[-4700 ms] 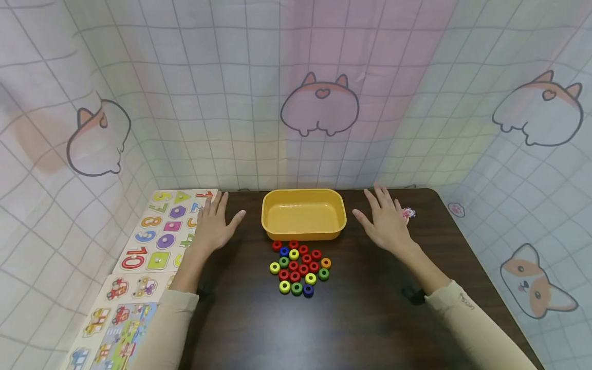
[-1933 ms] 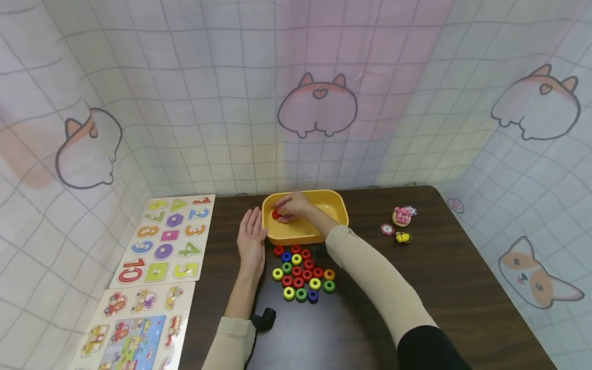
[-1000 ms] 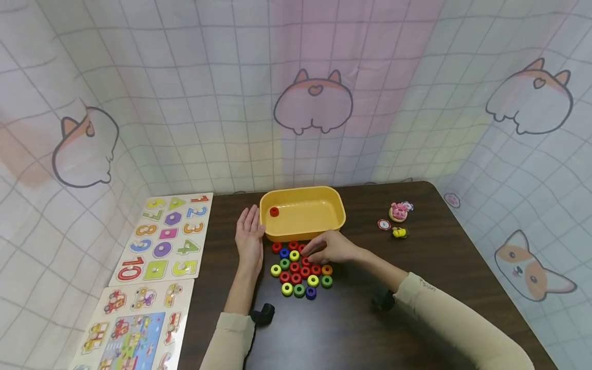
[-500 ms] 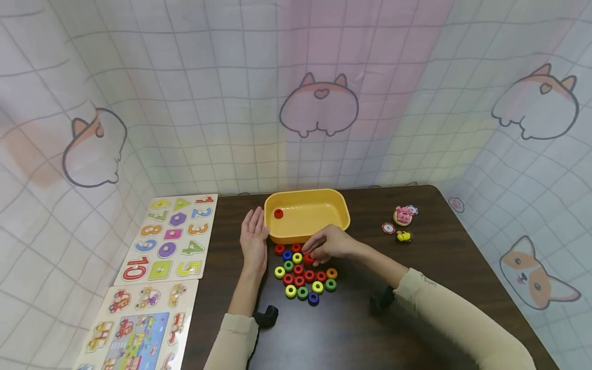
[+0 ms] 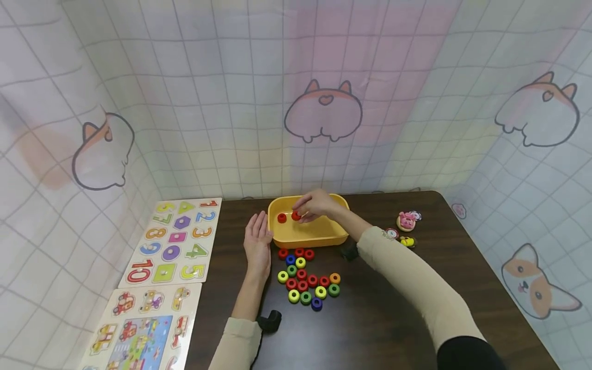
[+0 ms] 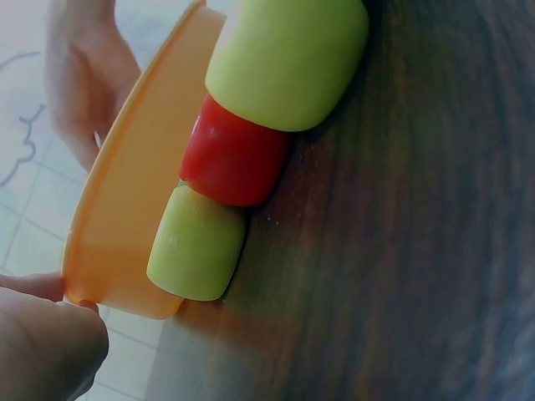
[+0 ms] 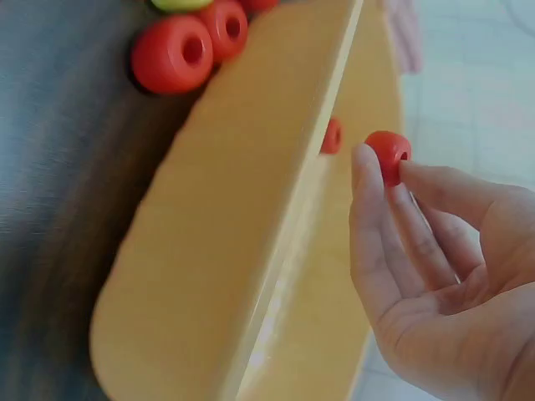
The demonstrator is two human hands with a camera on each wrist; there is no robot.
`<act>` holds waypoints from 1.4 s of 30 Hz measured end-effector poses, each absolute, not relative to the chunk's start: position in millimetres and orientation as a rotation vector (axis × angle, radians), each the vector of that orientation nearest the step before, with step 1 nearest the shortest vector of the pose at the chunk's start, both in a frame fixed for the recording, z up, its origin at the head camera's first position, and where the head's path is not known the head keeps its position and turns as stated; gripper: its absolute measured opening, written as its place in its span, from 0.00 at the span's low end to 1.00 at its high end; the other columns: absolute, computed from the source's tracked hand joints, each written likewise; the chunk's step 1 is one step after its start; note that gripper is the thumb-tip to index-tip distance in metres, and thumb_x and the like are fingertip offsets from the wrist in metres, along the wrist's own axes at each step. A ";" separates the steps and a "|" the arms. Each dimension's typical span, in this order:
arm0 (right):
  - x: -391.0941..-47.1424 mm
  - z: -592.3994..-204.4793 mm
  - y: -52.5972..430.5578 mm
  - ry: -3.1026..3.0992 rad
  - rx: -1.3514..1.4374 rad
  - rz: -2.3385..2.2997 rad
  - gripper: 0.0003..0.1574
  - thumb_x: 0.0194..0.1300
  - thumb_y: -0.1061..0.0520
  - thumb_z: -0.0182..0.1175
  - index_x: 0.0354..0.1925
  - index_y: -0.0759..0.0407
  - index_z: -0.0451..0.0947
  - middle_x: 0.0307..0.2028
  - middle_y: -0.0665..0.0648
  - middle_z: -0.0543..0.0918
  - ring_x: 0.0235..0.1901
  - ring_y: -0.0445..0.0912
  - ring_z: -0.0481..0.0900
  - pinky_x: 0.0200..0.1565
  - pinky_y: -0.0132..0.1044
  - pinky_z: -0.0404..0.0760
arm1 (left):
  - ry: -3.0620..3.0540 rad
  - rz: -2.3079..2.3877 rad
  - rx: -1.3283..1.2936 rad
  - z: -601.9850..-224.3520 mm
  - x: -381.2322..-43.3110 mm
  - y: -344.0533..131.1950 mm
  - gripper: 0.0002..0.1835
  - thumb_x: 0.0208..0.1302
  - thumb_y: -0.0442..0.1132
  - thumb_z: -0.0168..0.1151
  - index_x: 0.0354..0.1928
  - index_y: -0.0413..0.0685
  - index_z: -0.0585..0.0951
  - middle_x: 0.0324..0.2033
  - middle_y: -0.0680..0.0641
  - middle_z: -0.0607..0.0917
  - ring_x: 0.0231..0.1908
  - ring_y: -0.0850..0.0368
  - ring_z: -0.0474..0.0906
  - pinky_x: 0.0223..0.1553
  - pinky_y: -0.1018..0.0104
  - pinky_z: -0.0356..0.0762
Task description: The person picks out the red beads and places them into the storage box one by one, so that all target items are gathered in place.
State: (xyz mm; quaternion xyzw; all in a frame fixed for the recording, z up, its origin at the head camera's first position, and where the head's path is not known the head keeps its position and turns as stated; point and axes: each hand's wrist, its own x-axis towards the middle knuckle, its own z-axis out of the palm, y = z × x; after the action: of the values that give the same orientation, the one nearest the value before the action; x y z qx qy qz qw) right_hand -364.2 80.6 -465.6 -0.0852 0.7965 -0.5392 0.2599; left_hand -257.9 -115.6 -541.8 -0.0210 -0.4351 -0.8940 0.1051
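In the head view, my right hand [image 5: 319, 204] is over the yellow tray [image 5: 310, 240]. It pinches a red bead [image 7: 388, 150] between thumb and fingertips, inside the tray's walls; whether the bead touches the floor I cannot tell. Another red bead [image 5: 281, 218] lies in the tray's left part. My left hand [image 5: 258, 247] stands at the tray's left end with fingers extended, the thumb side touching the rim. On the table before the tray lies a cluster of beads: red [image 5: 301, 274], yellow [image 5: 293, 296], green [image 5: 306, 298], blue [image 5: 316, 304] and orange [image 5: 335, 278].
Two puzzle boards, one with numbers and shapes [image 5: 171, 252] and one with vehicles [image 5: 139, 329], lie at the left. A pink pig figure [image 5: 407, 221], a yellow toy [image 5: 407, 241] and a chip [image 5: 391, 233] are at the right. A patterned curtain [image 5: 259, 103] surrounds the table.
Both hands came in from the tray's sides. My right hand set one red bead in the tray, returned to the cluster, took another red bead and carried it up into the tray.
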 end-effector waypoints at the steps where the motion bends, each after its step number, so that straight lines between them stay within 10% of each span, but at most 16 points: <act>1: -369.8 -469.2 77.3 2.152 -0.202 -1.461 0.18 0.63 0.66 0.63 0.52 0.68 0.81 0.43 0.63 0.87 0.44 0.65 0.83 0.51 0.58 0.80 | -1.278 -2.638 -0.058 -542.1 -257.6 -115.8 0.37 0.65 0.13 0.42 0.74 0.43 0.52 0.73 0.38 0.57 0.73 0.48 0.54 0.72 0.47 0.49; 16: -384.7 -501.5 59.5 2.274 -0.120 -1.474 0.16 0.63 0.69 0.61 0.49 0.69 0.82 0.46 0.68 0.84 0.42 0.62 0.85 0.46 0.52 0.84 | -1.240 -2.640 -0.058 -546.2 -262.0 -113.5 0.37 0.64 0.13 0.42 0.73 0.44 0.54 0.73 0.40 0.60 0.72 0.51 0.57 0.72 0.47 0.49; 28: -303.2 -432.7 98.7 2.264 -0.538 -1.353 0.13 0.63 0.63 0.65 0.47 0.65 0.84 0.41 0.58 0.88 0.38 0.59 0.87 0.41 0.50 0.86 | -1.234 -2.609 -0.033 -553.4 -269.9 -113.4 0.37 0.64 0.13 0.43 0.72 0.45 0.56 0.72 0.41 0.62 0.71 0.53 0.60 0.71 0.47 0.51; 42: -232.1 -487.9 137.8 2.222 -0.535 -1.069 0.13 0.58 0.64 0.68 0.44 0.61 0.86 0.35 0.57 0.88 0.28 0.54 0.87 0.30 0.45 0.87 | -1.232 -2.642 -0.049 -543.7 -261.8 -114.4 0.38 0.63 0.11 0.41 0.73 0.41 0.53 0.73 0.38 0.58 0.73 0.48 0.56 0.72 0.48 0.49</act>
State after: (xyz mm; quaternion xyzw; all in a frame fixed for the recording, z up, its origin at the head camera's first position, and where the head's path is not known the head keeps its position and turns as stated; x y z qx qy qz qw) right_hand -232.1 137.8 -487.9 -0.2019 0.8389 -0.4037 0.3041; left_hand -261.8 -114.4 -543.7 -0.0167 -0.4197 -0.9005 0.1126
